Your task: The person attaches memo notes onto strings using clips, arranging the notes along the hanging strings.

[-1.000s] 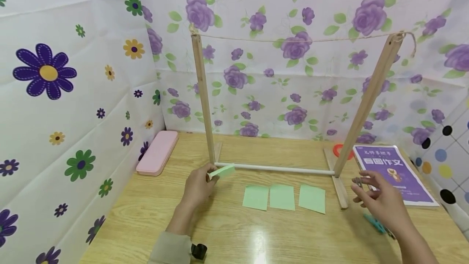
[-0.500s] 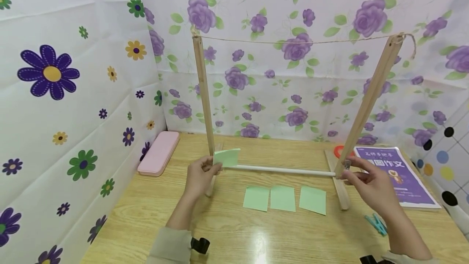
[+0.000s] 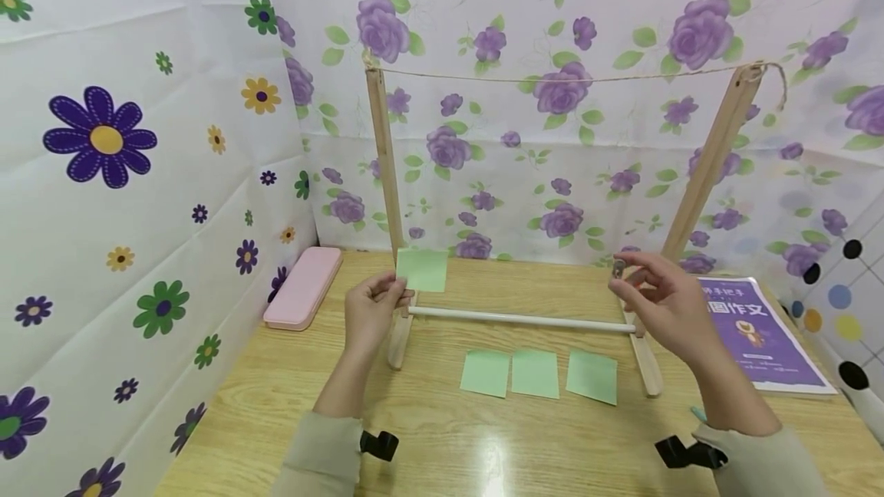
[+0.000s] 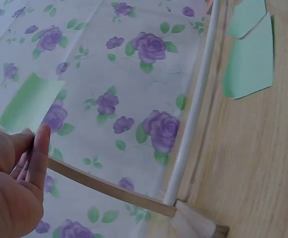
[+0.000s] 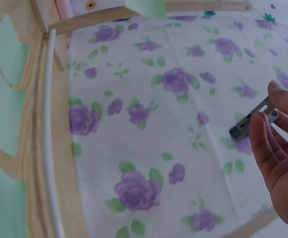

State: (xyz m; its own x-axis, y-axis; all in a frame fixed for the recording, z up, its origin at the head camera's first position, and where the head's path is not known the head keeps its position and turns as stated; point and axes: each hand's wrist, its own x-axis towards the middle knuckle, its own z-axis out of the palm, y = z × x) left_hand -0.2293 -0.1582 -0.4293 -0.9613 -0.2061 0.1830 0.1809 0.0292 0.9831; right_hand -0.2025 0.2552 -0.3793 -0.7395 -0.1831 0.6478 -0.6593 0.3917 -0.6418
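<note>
the left hand (image 3: 373, 309) has its grip clamped on one green note (image 3: 423, 270), pinched near a lower corner and raised in front of the left post, probably so that most of the sheet is left uncovered. the right hand's (image 3: 666, 301) grip is together on one small clip (image 3: 618, 268), seemingly held this way so that one end juts past the fingers. three loose notes (image 3: 485, 373) lie in a row on the tabletop (image 3: 428, 436), likely spaced for easy picking; that makes four green notes. two wooden posts (image 3: 385, 159) stand apart, apparently to keep one string (image 3: 497, 80) stretched, with one white rod (image 3: 518, 318) between them below.
</note>
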